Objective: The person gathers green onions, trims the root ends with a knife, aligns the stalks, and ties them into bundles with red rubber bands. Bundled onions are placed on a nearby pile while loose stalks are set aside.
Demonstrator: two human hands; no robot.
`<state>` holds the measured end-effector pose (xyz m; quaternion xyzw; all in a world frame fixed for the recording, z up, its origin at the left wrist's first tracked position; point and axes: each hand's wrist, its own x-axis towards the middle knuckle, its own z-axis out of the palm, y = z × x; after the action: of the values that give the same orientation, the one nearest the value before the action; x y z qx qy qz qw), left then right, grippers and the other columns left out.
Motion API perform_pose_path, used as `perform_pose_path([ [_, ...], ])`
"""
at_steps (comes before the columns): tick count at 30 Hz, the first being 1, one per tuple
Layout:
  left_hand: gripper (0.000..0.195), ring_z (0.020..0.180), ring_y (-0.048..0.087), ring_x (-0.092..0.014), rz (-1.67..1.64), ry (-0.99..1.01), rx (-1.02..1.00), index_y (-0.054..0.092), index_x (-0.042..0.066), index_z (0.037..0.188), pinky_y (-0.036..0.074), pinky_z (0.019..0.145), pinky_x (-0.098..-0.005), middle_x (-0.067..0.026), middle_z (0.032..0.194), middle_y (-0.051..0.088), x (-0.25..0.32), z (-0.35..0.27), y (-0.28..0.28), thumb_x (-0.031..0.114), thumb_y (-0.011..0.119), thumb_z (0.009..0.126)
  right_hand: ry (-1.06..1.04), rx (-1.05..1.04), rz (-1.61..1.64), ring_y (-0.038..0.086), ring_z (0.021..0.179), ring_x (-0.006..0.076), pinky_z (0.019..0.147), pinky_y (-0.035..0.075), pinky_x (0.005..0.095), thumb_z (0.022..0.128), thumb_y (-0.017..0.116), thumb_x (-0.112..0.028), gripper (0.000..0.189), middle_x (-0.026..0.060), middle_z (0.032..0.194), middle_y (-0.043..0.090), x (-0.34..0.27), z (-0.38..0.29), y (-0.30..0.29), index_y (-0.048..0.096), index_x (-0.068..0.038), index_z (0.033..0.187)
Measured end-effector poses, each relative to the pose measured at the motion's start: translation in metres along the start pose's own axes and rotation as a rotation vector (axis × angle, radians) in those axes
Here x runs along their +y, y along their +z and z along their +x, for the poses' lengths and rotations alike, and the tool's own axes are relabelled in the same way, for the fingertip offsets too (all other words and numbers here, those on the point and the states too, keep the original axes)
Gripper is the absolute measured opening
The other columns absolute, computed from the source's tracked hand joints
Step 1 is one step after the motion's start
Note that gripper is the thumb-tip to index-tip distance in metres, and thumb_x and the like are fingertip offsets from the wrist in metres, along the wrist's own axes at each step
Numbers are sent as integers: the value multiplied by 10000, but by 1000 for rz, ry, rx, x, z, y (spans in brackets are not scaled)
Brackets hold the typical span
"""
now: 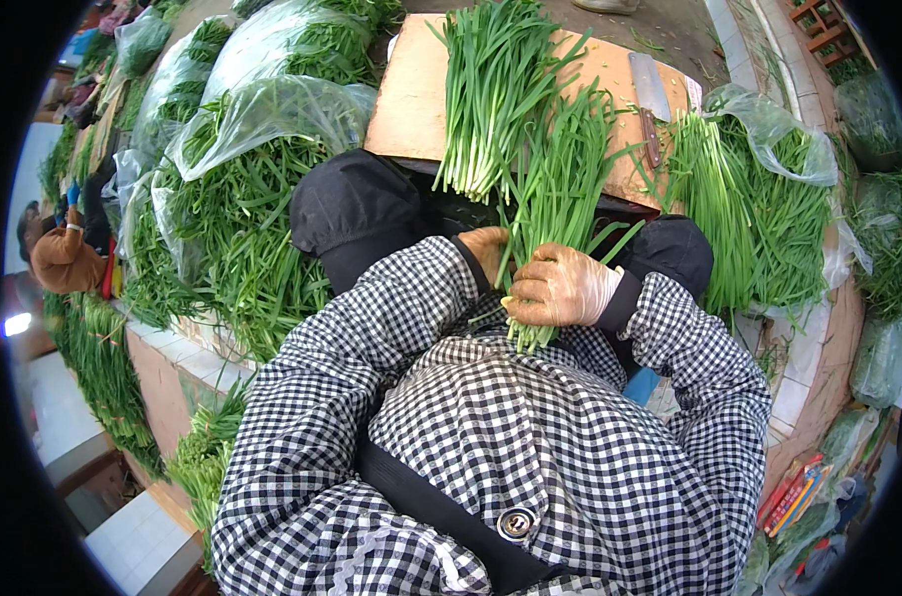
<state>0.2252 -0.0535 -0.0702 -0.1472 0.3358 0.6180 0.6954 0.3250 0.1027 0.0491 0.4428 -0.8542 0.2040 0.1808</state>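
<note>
A bunch of garlic chives (559,179) stands with its leaves pointing away from me and its pale stem ends near my chest. My right hand (563,287), in a thin, stained glove, is closed around its lower stems. At the bunch's left edge is my left hand (488,252), its fingers curled by a few stalks; its fingertips are partly hidden. Beyond lies a larger pile of garlic chives (492,97) on a wooden board (410,89). A cleaver with a wooden handle (649,86) rests at the board's right side.
Plastic-wrapped greens (250,208) are heaped on the left. More garlic chives (719,208), partly under clear plastic (782,127), lie on the right. My covered knees (358,208) flank the bunch. A person in brown (67,257) is at the far left, near tied bundles of greens (101,357).
</note>
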Motion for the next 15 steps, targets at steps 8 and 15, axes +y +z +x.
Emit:
perform_pose_path([
  [8, 423, 1099, 551, -347, 214, 80, -26, 398, 21, 1323, 480, 910, -542, -198, 1229, 527, -14, 2, -6, 273, 390, 983, 8, -81, -100, 601, 795, 157, 708, 482, 323, 695, 608, -187, 162, -19, 760, 568, 3, -7, 1, 582, -162, 852],
  [15, 577, 1207, 478, -355, -416, -230, -473, 416, 1, 1291, 447, 969, -513, -211, 1346, 431, -12, -31, 21, 447, 467, 930, -130, -121, 64, 605, 955, 194, 807, 496, 369, 711, 631, -165, 149, 33, 967, 622, 1, -1, 14, 585, -125, 847],
])
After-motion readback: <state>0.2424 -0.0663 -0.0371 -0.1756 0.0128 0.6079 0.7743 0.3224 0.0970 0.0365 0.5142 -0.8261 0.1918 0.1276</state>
